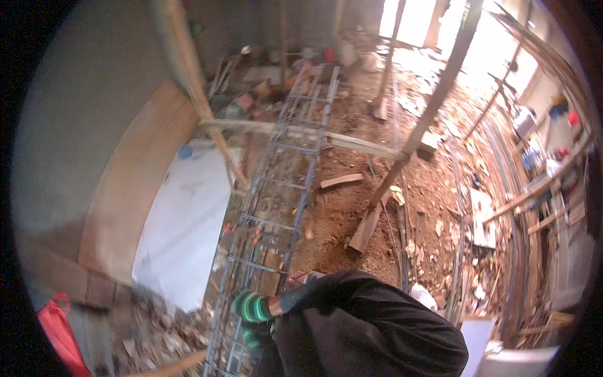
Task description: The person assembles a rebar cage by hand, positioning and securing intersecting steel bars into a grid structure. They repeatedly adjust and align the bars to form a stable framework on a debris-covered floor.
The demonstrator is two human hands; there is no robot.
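Note:
A long rebar cage (269, 222), built of steel bars with crosswise ties, runs from the lower middle to the back of the room. My right hand (250, 306), in a green-and-black striped glove, is at the near part of the cage. Its fingers look curled in, but what they hold is hidden. Just below it is my left hand (254, 335) in a matching glove, close to the same bars. It is blurred and partly covered by my dark sleeve, so its fingers do not show clearly.
A wooden crossbar (364, 146) passes by the cage, joined to slanting posts (440, 88). A white sheet (187, 220) and a plywood panel (135, 182) lie left. A red bag (61, 336) hangs lower left. Loose soil, a wood block (341, 181) and long bars (502, 169) are right.

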